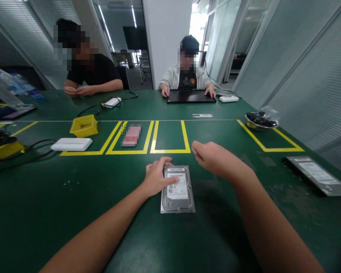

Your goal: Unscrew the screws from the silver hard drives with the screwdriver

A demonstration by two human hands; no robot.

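Note:
A silver hard disk drive with a white label lies flat on the green table right in front of me. My left hand rests on its far left edge, thumb lying across the label, fingers curled over the top corner. My right hand hovers just right of and beyond the drive with its fingers curled loosely; nothing shows in it.
Yellow tape boxes mark the table beyond the drive; one holds a pink item. A yellow bin, white box and cables lie left. A metal bowl and bagged part sit right. Two people sit at the far side.

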